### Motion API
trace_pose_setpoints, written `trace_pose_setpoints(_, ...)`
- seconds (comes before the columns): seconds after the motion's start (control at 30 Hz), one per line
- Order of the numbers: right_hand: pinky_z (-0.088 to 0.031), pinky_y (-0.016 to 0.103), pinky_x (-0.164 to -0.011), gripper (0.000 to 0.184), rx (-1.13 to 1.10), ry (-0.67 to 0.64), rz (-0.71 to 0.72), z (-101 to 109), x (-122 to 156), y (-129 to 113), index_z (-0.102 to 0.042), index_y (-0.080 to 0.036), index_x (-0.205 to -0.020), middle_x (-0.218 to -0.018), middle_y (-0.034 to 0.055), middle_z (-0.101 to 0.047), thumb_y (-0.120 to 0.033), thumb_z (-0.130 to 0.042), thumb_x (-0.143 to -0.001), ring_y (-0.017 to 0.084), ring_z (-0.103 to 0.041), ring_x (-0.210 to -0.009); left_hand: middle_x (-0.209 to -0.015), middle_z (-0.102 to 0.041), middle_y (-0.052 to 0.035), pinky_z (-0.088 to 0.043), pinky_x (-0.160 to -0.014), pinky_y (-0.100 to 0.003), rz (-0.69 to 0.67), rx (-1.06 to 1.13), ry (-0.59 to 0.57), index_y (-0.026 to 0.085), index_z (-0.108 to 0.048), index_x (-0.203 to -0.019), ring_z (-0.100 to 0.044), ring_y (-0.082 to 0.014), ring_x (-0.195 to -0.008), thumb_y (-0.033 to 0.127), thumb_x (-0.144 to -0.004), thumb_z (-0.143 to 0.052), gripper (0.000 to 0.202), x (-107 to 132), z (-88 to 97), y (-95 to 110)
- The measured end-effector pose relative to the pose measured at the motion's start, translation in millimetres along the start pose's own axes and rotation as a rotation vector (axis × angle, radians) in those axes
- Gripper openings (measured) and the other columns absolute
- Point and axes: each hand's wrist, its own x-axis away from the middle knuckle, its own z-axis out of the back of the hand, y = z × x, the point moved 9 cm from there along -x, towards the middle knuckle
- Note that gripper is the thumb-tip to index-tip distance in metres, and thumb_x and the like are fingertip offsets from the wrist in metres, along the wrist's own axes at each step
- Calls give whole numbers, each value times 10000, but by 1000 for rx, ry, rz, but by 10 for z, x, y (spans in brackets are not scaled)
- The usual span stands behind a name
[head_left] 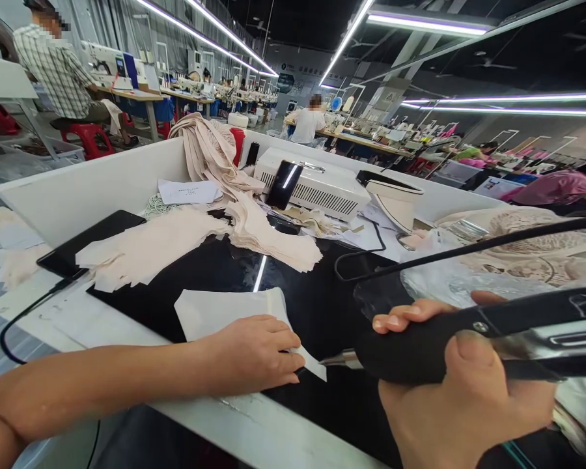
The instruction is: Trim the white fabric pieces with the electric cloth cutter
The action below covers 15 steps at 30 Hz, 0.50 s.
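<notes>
On the black glossy board lies a white fabric piece (pixel 215 311) with a narrow tail running toward the right. My left hand (pixel 256 352) holds this tail near its end, fingers curled down against it. Wrapped round a black corded hand tool (pixel 415 348) with a pointed metal tip is my right hand (pixel 469 404). The tip meets the edge of the tail just right of my left fingertips. Whether it has gone through the fabric I cannot tell.
Two stacks of cut beige fabric (pixel 156 244) (pixel 273 241) lie behind the piece. Beyond stand a phone (pixel 284 184) and a white vented box (pixel 317 179). A black cable (pixel 469 246) crosses to the right above a plastic bag (pixel 469 283). Co-workers sit at sewing machines farther off.
</notes>
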Motion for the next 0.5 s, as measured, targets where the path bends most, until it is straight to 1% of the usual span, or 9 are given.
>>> trace_pose_setpoints(0.1,-659,385,-548,457,-40,14,-4,-120,2,36,-825,-337,-1251,-834,-65,-746,-415,-1062,-867,233,-705,-632,-1249,-891,-107,-705,-1177,-375,13,9,-9,174,-847,-1218,-891,-276,-1241,358,-1288,-873,199,-12,5,0)
trace_pose_setpoints(0.2,-672,386,-551,466,-55,-2,-16,-196,27,88,-814,-331,-1257,-841,-72,-755,-422,-1061,-873,224,-711,-610,-1272,-902,-110,-715,-1167,-387,14,12,-26,173,-852,-1242,-893,-277,-1233,374,-1295,-859,208,-29,-12,10)
trace_pose_setpoints(0.3,-678,388,-564,460,-57,-9,-14,-204,48,107,-813,-340,-1274,-846,-74,-762,-410,-1051,-887,229,-730,-628,-1282,-904,-117,-720,-1145,-394,6,13,-21,163,-853,-1253,-896,-278,-1221,368,-1306,-837,212,-39,-21,32)
trace_pose_setpoints(0.5,-663,362,-551,479,-84,25,-36,-193,56,86,-819,-309,-1220,-817,-68,-780,-354,-1078,-820,206,-700,-593,-1262,-896,-114,-724,-1107,-397,-4,11,18,154,-842,-1247,-898,-281,-1187,357,-1276,-890,211,-40,10,77)
